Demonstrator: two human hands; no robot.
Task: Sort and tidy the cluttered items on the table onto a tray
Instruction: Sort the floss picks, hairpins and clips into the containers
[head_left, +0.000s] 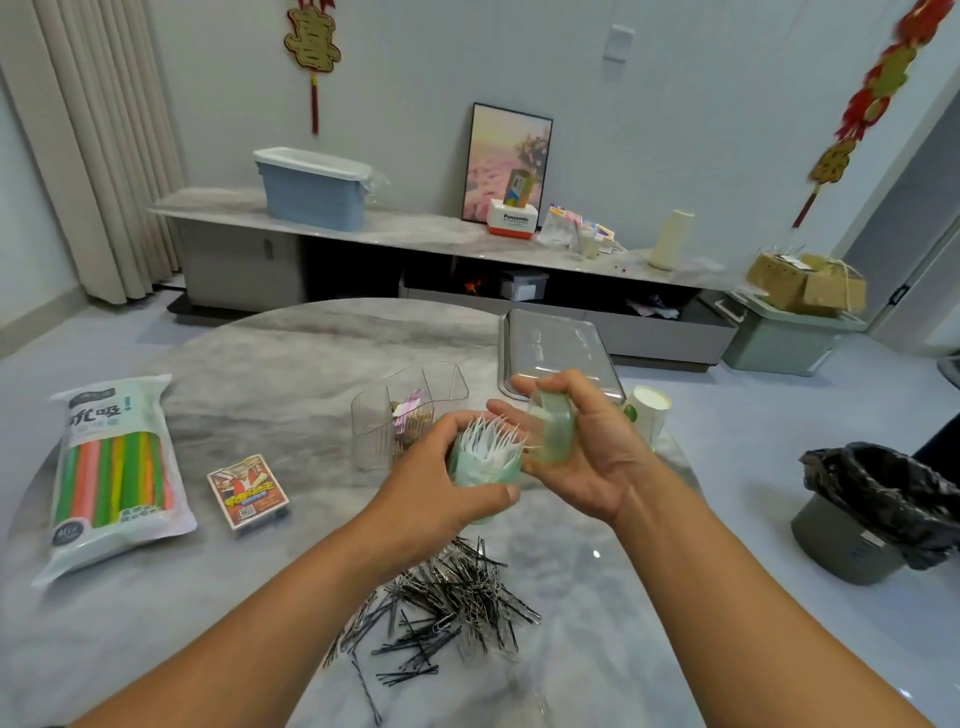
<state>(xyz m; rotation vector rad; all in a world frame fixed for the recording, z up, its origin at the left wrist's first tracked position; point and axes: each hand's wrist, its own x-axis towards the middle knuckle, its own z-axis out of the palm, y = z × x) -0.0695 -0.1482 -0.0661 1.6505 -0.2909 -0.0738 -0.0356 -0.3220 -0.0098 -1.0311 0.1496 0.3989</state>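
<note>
While left hand (441, 483) grips open pick jar (485, 457), picks upright, right hand (576, 447) holds its green lid (551, 434) touching jar's right side. Tray (556, 353) beyond right hand, nearer it.

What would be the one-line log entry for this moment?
left hand: holds pick container | right hand: holds lid | tray: empty

Single head-worn wide-angle view, looking forward and down. Round table (270, 343) fills lower frame, close; forearms enter from bottom; far wall, low cabinet (415, 236) across upper frame.
</note>
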